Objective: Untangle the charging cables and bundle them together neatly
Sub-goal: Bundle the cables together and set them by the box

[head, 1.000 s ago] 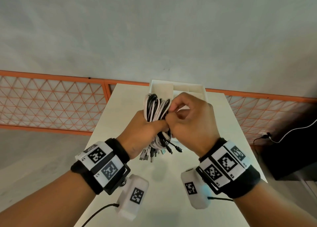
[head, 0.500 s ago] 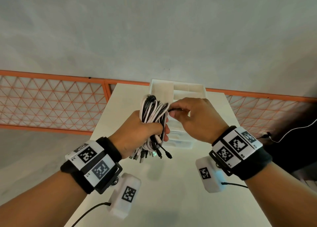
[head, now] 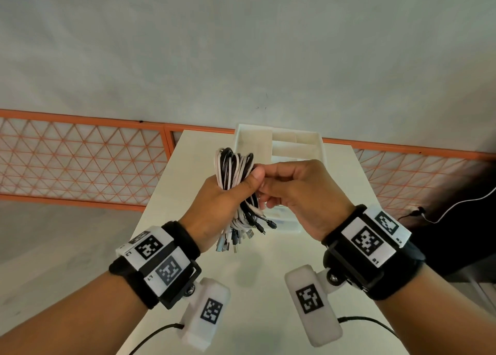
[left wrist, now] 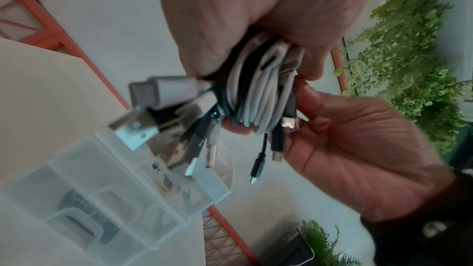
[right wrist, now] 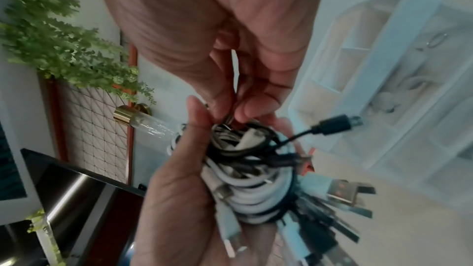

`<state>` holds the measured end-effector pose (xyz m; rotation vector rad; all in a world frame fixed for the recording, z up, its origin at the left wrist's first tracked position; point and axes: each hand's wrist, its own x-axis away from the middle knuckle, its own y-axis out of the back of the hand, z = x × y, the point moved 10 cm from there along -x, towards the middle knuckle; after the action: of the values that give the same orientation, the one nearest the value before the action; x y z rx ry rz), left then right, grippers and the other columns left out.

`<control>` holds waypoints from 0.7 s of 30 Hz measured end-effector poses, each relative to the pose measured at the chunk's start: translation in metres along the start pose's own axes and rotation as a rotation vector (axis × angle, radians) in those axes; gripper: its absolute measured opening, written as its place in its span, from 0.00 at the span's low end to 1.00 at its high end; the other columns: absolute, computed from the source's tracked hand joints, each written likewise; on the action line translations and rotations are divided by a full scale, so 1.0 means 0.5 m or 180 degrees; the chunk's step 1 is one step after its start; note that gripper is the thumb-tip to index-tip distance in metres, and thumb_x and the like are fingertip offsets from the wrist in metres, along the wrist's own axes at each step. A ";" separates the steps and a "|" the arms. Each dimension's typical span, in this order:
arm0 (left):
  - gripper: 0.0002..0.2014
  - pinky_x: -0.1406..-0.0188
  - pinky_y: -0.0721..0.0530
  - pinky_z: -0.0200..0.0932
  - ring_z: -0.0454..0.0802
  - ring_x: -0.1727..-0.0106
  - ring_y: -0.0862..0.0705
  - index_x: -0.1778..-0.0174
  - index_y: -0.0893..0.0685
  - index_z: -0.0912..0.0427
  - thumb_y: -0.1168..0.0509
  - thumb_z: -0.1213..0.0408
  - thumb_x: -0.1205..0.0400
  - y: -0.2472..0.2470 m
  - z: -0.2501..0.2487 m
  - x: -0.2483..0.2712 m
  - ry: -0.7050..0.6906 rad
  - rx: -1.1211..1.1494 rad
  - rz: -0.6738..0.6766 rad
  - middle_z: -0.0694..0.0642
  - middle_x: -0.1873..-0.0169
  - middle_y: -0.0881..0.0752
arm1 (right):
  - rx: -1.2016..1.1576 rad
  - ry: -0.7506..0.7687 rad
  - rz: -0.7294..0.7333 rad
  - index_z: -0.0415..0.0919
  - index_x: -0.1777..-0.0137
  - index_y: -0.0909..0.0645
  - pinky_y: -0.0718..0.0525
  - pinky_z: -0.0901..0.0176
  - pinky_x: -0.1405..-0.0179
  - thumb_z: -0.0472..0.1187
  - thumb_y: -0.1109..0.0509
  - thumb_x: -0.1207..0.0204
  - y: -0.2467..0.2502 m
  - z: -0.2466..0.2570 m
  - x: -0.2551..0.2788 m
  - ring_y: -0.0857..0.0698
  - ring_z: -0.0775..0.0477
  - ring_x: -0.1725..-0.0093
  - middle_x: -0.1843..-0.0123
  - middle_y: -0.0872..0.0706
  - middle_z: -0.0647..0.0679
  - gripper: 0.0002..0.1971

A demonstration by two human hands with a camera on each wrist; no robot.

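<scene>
Both grips clutch the cable bundle [head: 234, 179] above the organizer box [head: 320, 145].

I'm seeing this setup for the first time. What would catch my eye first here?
The fat bundle of black and white charging cables, gripped in the left hand above the table, plugs dangling below the fist. The right hand pinches at the bundle's side. Behind them sits a clear compartment organizer on the table's far end.
</scene>
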<state>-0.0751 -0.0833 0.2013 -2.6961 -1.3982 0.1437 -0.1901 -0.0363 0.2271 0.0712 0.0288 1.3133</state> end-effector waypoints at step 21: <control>0.10 0.56 0.14 0.52 0.61 0.56 0.12 0.48 0.11 0.69 0.31 0.67 0.20 -0.006 0.007 -0.002 0.0119 0.0313 0.0401 0.68 0.59 0.11 | -0.0093 0.0260 0.0209 0.35 0.51 0.09 0.19 0.66 0.67 0.19 0.31 0.30 -0.035 -0.004 0.018 0.18 0.49 0.70 0.69 0.11 0.47 0.15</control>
<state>-0.0787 -0.0822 0.1983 -2.6906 -1.1789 0.1665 -0.1709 -0.0320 0.2241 -0.0066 0.0775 1.3814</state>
